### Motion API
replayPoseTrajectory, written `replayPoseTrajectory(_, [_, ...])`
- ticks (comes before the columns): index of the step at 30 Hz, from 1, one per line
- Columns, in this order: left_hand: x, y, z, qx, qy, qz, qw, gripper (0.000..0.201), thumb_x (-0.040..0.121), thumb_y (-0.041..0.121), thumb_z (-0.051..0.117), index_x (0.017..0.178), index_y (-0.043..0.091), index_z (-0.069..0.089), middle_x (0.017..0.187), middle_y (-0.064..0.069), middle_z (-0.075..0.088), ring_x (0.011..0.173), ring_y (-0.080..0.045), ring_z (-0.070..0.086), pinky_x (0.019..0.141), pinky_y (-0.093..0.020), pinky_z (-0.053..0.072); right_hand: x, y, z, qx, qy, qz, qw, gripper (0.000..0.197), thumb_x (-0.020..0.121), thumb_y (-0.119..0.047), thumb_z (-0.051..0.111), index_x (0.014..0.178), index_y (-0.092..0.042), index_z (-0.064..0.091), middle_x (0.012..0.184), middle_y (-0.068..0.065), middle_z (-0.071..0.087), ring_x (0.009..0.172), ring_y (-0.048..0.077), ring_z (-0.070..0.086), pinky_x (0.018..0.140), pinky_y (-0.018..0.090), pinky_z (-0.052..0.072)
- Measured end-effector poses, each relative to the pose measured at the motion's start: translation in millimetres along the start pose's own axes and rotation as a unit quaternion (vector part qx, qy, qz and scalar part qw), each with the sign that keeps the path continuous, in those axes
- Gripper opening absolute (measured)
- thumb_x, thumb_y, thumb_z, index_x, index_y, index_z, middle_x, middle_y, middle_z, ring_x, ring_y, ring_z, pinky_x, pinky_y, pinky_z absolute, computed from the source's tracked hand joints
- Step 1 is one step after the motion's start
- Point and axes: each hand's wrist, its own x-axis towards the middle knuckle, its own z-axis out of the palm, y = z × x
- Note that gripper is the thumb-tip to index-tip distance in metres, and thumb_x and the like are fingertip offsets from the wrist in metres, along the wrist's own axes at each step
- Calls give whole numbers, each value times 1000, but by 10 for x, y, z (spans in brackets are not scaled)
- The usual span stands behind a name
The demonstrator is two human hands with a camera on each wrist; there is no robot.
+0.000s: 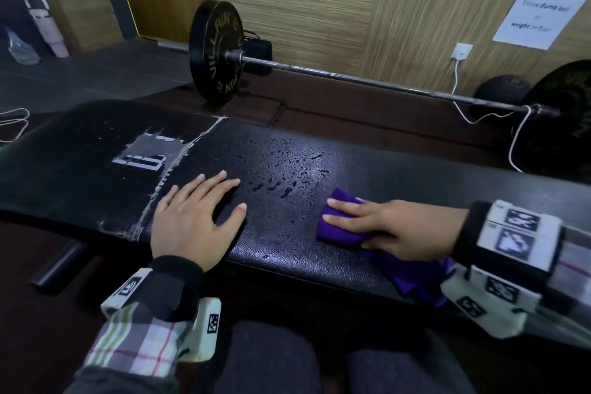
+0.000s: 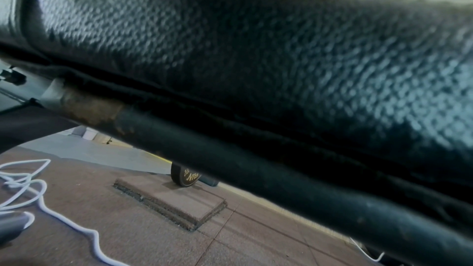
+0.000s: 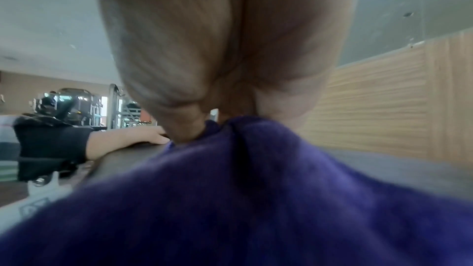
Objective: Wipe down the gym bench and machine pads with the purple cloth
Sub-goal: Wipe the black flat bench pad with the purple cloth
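A long black padded gym bench runs across the head view, with water droplets scattered over its middle. My right hand presses the purple cloth flat on the pad with straight fingers, just right of the droplets; the cloth's tail hangs over the near edge under my wrist. My left hand lies flat on the pad with fingers spread, beside a worn seam with white tape. In the right wrist view the cloth fills the lower frame under my palm. The left wrist view shows the pad's side and frame tube.
A barbell with black plates lies on the floor behind the bench, by the wood-panel wall. A white cable runs from a wall socket. Bottles stand far left. My knees are below the bench edge.
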Motion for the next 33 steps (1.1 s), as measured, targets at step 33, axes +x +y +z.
replayPoseTrajectory(33, [4,39,-51,19,-21,-11,1000,56,81,65,31,127,45,55,142,23,47,136,-6,38,112,-33,18,58,299,-74,-18,12,86,996,66,98,-18,43,146,-41,5,155,-15,-9,145,14,9,112,19,9])
